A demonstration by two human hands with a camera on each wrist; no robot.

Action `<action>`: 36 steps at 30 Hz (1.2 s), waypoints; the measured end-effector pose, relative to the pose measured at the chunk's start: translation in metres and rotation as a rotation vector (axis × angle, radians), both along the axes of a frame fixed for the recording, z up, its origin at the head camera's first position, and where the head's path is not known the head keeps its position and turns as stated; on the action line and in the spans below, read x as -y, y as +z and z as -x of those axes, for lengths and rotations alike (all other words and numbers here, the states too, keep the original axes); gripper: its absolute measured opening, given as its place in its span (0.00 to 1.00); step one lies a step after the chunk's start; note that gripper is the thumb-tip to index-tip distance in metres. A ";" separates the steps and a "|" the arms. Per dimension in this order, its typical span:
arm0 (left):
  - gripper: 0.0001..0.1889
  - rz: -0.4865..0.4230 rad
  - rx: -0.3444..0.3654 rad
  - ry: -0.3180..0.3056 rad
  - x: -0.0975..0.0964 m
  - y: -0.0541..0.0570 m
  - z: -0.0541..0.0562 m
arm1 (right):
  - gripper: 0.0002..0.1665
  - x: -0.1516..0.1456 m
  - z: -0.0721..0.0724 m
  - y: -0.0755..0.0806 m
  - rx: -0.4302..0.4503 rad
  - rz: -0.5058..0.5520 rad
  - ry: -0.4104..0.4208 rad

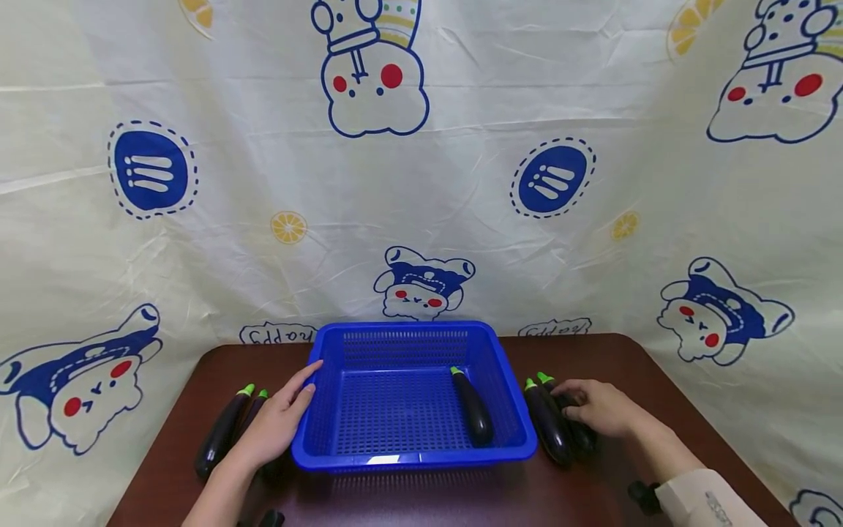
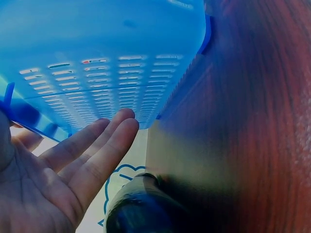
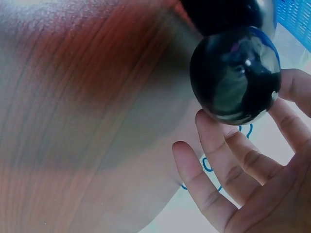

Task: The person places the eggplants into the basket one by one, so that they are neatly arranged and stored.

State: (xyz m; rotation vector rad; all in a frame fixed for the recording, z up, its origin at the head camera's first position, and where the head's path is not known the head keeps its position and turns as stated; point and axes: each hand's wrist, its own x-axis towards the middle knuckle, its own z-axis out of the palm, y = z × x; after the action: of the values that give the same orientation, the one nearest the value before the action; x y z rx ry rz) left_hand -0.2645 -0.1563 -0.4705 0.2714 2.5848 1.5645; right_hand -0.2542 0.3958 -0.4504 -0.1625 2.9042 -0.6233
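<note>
A blue perforated plastic basket (image 1: 415, 460) holds one dark purple eggplant (image 1: 473, 411) with a green stem end, lying along its right side. My left hand (image 1: 279, 421) is at the basket's left rim; in the left wrist view its fingers (image 2: 104, 160) lie fairly straight beside the outer wall. To the right of the basket, two eggplants lie side by side. My right hand (image 1: 602, 405) holds the outer eggplant (image 1: 582, 439), fingers and thumb around it. The inner eggplant (image 1: 548, 424) lies against the basket side. In the right wrist view, the held eggplant's rounded end (image 3: 235, 75) faces the camera.
Left of the basket lie more eggplants (image 1: 225, 432), partly behind my left forearm. Small dark objects show at the left front and beside the right sleeve (image 1: 707, 498). The brown wooden table (image 1: 421, 505) backs onto a white printed cloth (image 1: 461, 190).
</note>
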 end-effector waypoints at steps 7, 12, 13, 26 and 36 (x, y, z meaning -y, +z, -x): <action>0.25 0.010 -0.008 -0.006 -0.001 0.000 0.000 | 0.20 0.003 0.000 0.006 -0.015 -0.018 0.011; 0.25 0.001 -0.011 0.004 -0.001 0.000 -0.001 | 0.21 0.006 0.002 0.012 -0.010 -0.012 0.024; 0.25 0.000 -0.011 0.007 -0.001 0.000 -0.001 | 0.21 0.006 0.002 0.013 -0.008 -0.013 0.026; 0.24 -0.009 0.012 0.024 -0.004 -0.001 -0.002 | 0.22 0.009 0.000 0.027 -0.037 -0.009 0.056; 0.24 0.029 -0.014 0.025 -0.004 0.000 -0.002 | 0.22 0.015 0.001 0.033 -0.040 0.019 0.065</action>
State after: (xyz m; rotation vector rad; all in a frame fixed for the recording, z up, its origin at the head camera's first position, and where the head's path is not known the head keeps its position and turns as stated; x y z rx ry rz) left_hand -0.2626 -0.1524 -0.4704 0.2491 2.6291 1.5377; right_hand -0.2552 0.3807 -0.4170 -0.2742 2.9188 -0.6447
